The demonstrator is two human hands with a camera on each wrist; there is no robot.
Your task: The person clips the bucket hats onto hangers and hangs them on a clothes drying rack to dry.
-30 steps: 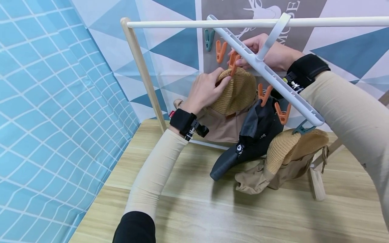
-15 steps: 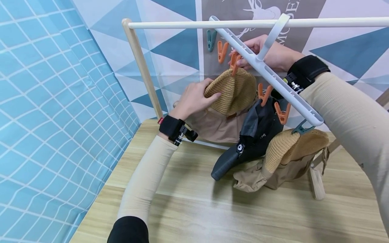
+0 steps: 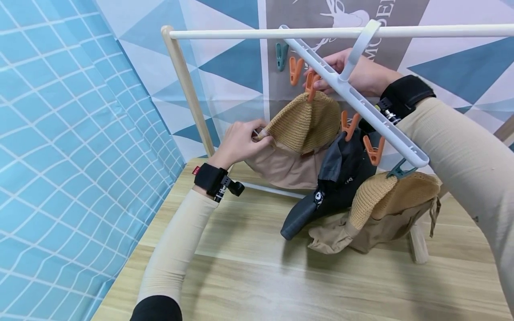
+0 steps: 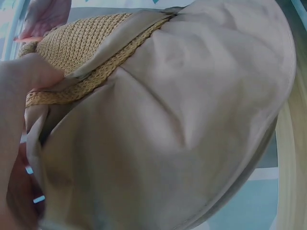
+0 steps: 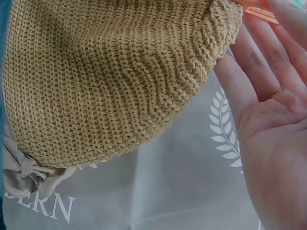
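Note:
A sun hat with a knitted straw crown (image 3: pixel 299 122) and a beige cloth brim (image 3: pixel 287 167) hangs by its crown from an orange clothespin (image 3: pixel 310 85). My left hand (image 3: pixel 242 142) pinches the hat's left side, near where crown meets brim; in the left wrist view its thumb (image 4: pixel 41 72) lies over the knit edge. My right hand (image 3: pixel 353 71) reaches behind the hanger and pinches the orange clothespin. In the right wrist view, fingers of the right hand (image 5: pixel 278 110) lie beside the crown's tip. The white clip hanger (image 3: pixel 357 98) hangs from the rack's rod, partly covering the right hand.
A dark cap (image 3: pixel 333 191) and a second straw-crowned hat (image 3: pixel 377 205) hang farther right on the hanger. Other clothespins, one teal (image 3: pixel 281 55) and one orange (image 3: pixel 296 70), hang at its far end. The rack's wooden post (image 3: pixel 186 89) stands left, above the wooden table (image 3: pixel 257 267).
My left hand has slid down and left from the crown's top beside the clothespin to the hat's left edge, and the crown is spread wider. The right hand stays at the clothespin.

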